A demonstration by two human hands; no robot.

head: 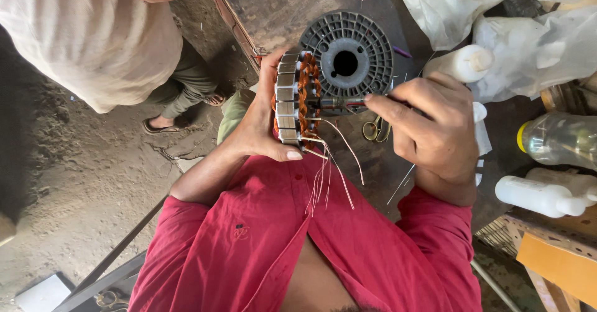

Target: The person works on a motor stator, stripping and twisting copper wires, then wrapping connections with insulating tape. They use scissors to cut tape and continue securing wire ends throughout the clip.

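Left hand (261, 122) clamped around the round steel stator with copper windings (295, 97); right hand (429, 128) pinches a thin dark tool (339, 104): keep the stator steady, probe gently

The left hand (258, 122) covers the far side of the motor stator (297, 97), so its outer rim there cannot be seen. Just right of the stator, the right hand (429, 125) hides most of a thin tool (339, 104) (only the tip shows), and its kind cannot be told. Above the stator, the grey plastic spool (367, 45) is partly blocked by it. The other person (93, 38), left of the stator, is cut off by the top edge.
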